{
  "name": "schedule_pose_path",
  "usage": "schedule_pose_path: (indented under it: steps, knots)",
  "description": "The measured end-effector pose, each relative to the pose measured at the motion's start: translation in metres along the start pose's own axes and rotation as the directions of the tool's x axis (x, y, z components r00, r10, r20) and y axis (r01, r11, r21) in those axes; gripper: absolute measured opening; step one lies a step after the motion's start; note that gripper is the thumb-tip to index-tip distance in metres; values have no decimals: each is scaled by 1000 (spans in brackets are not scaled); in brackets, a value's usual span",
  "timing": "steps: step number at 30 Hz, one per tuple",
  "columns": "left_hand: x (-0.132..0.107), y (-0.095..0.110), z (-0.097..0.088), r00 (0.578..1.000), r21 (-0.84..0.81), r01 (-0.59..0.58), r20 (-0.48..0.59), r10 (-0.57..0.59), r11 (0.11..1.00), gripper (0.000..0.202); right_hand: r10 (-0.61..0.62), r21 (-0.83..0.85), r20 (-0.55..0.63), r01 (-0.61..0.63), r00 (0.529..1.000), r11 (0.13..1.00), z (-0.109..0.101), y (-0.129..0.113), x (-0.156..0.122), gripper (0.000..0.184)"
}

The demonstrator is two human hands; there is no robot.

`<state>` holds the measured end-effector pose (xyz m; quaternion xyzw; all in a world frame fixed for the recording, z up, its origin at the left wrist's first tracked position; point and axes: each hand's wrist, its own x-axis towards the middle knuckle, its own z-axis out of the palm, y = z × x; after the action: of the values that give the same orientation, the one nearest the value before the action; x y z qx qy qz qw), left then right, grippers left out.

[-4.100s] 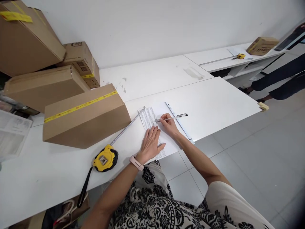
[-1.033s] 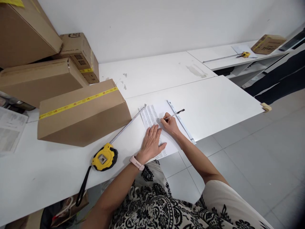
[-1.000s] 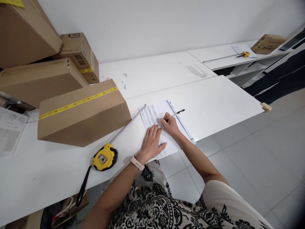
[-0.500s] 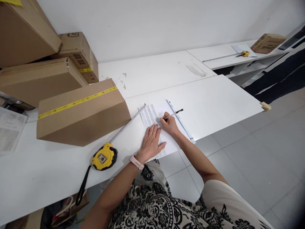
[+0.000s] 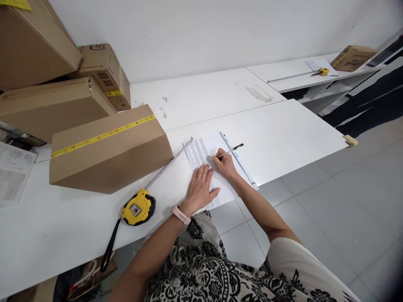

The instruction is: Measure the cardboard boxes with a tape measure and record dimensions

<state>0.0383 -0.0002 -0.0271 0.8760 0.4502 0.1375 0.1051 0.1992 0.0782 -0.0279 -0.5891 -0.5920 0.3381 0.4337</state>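
Observation:
My right hand (image 5: 224, 162) is closed around a pen (image 5: 234, 148), its tip down at a sheet of paper (image 5: 224, 191) covered in columns of small writing. Flat on the lower left part of that sheet lies my left hand (image 5: 200, 188), fingers stretched out, with a pink band on the wrist. A yellow and black tape measure (image 5: 138, 207) rests left of my left hand. Its blade (image 5: 166, 165) is drawn out along the front of a taped cardboard box (image 5: 110, 147), and the end hook reaches the sheet's upper left corner.
More cardboard boxes (image 5: 56, 100) are stacked at the left against the wall. On the far right shelf stand a small box (image 5: 353, 58) and another tape measure (image 5: 323, 71). A person's dark-clothed legs (image 5: 371, 100) show at the right. The white table's front edge (image 5: 302, 167) borders the tiled floor.
My right hand and the pen have shifted very slightly to the right along the paper. My left hand stays flat, and the box and tape measure keep their places.

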Motion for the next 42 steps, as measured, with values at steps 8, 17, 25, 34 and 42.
schedule_pose_path:
  steps: [8,17,25,34,42]
  knots:
    - [0,0,0,1000,15,0,4,0,1000,70,-11,4,6,11,1000,1000,1,2,1,21]
    - [1,0,0,1000,22,3,3,-3,1000,68,-7,23,-18,7,1000,1000,1,6,1,19]
    - [1,0,0,1000,7,2,0,-2,1000,69,-24,8,-17,24,1000,1000,1,6,1,20]
    - [2,1,-2,1000,-4,9,16,-9,1000,70,-6,1,-20,6,1000,1000,-1,1,1,20]
    - [1,0,-1,1000,9,4,15,-4,1000,70,-1,11,-9,2,1000,1000,-1,3,1,18]
